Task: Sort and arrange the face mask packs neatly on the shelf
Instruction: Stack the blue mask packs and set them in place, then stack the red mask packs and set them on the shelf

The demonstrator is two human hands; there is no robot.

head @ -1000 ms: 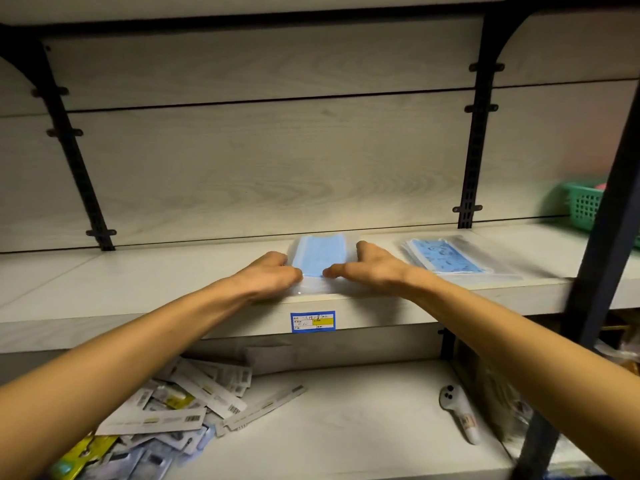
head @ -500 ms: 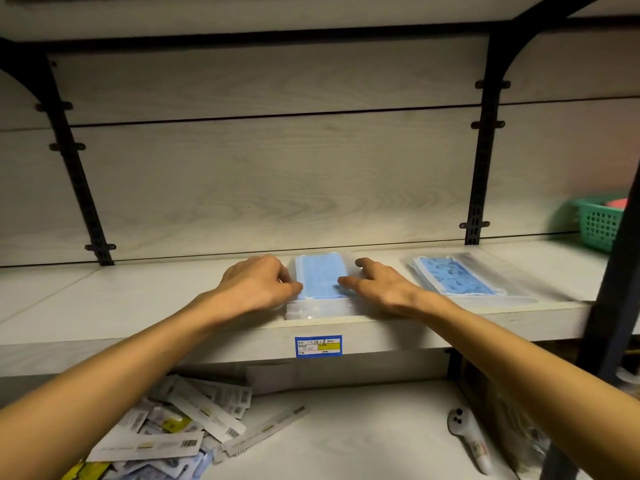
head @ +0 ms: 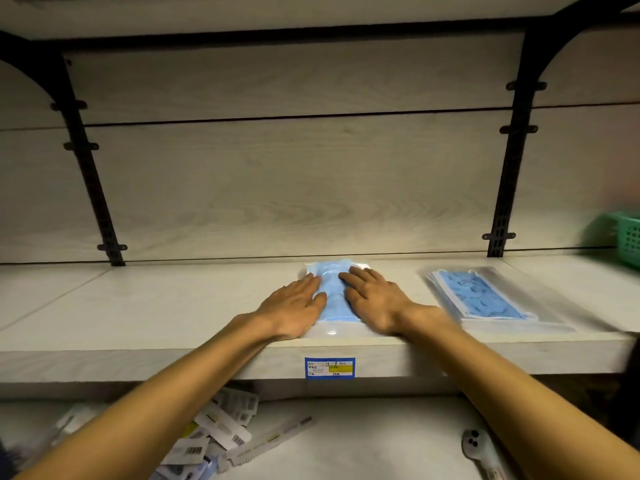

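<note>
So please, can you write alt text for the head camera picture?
Two hands, left hand and right hand, lie flat on a plain blue mask pack at the shelf front. A patterned blue mask pack lies to its right, apart.

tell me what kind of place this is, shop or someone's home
Most likely a shop or stockroom: a printed price label on the shelf edge, bagged face mask packs laid out for display, and barcoded packets heaped below.

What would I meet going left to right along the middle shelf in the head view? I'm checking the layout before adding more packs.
Left hand → plain blue mask pack under both hands → right hand → patterned blue mask pack → green basket at the far right edge.
</note>
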